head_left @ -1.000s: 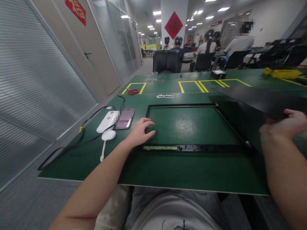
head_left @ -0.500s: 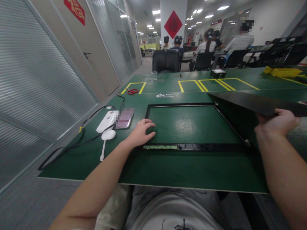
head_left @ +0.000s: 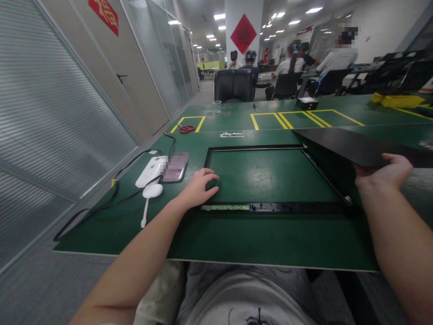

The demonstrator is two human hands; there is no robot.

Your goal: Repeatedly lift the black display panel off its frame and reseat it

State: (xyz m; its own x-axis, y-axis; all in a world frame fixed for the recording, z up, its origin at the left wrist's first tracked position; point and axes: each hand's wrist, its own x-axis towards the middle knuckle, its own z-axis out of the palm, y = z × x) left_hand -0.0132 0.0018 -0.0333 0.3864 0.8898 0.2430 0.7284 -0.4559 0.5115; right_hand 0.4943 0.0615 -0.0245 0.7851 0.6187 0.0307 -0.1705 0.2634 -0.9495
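Observation:
A thin rectangular black frame [head_left: 294, 208] lies flat on the green table, with a strip of green circuit board [head_left: 226, 207] in its near bar. Over the frame's left side is my left hand [head_left: 200, 187], holding that bar, its thumb and fingers curved inward over the opening. My right hand [head_left: 384, 171] grips a large thin dark panel [head_left: 355, 145] from underneath, palm up. The panel is tilted above the frame's right side, its far left corner close to the frame's far right corner. The fingertips under the panel are hidden.
To the left on the green table [head_left: 257, 243] are a phone [head_left: 176, 167], a white device [head_left: 149, 171], a white round-ended adapter [head_left: 153, 190] and black cables. Red scissors [head_left: 186, 129], small white strips [head_left: 232, 134] and a clear cup [head_left: 217, 107] sit farther back. People sit beyond.
My right hand has shifted slightly left with the dark panel, which has come a little closer over the frame. My left hand stays in place on the frame.

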